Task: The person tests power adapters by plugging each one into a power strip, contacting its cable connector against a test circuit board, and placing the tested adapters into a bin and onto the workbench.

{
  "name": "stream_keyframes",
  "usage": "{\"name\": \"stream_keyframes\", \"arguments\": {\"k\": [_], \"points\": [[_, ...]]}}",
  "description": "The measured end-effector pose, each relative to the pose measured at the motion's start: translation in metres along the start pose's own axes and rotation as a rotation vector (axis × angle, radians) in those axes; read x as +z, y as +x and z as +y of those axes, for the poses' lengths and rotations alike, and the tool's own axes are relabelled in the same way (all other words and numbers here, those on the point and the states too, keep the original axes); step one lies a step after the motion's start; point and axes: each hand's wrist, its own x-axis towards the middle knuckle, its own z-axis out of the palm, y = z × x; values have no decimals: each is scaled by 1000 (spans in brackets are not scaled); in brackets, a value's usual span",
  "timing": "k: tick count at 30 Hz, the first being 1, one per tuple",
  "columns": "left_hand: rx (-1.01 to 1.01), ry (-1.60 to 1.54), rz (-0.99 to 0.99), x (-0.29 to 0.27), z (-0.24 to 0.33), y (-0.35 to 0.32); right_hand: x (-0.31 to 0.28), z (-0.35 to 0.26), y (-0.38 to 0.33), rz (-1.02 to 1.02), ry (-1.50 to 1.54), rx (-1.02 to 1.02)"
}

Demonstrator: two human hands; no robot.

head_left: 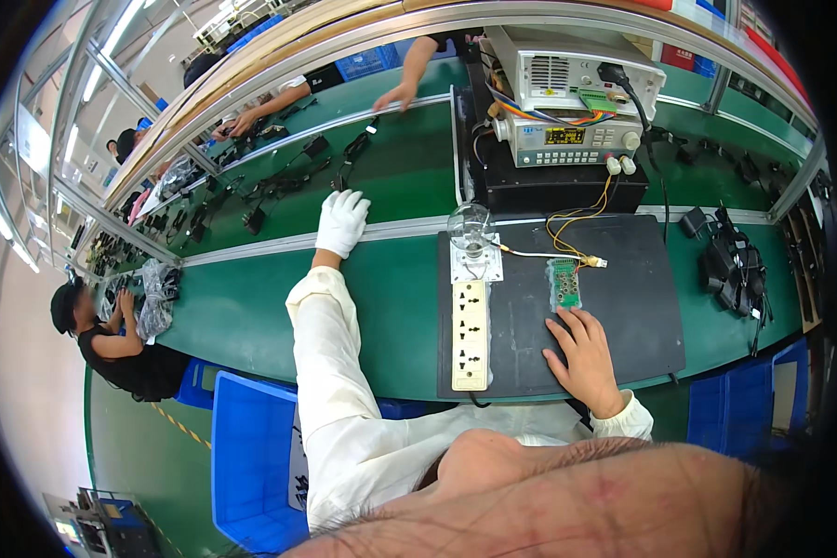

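Note:
My left hand [342,226], in a white glove, reaches forward over the metal rail. Its fingers are stretched out, with the fingertips at the near end of a black adapter cable [348,160] lying on the green belt. Whether they touch it I cannot tell. My bare right hand [583,361] rests on a black board [521,349], fingers apart, tips at the lower edge of a small green circuit board [564,284]. Thin yellow wires and a white connector [597,262] lead off that board. To its left are a cream socket strip [470,339] and a clear glass bulb [471,228].
Test instruments [575,139] stand stacked beyond the black board. Black adapters [733,265] lie heaped at right. A blue bin [251,456] sits at lower left. Across the belt a co-worker's hand [402,95] reaches in; another person [112,339] sits at far left.

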Motion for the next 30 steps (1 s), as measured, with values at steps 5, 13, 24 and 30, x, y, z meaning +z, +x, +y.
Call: {"name": "stream_keyframes", "arguments": {"k": [5,13,24,30], "points": [[-189,-27,14,11,9,19,-1,0,1,16,-8,-18],[-1412,295,-220,15,-37,-41,1,-4,5,-2,2,-12],[-1174,369,-204,12,-99,-71,4,-6,6,-63,9,58],[-1073,344,-268,23,-163,-121,7,-11,10,-58,-61,69]]}}
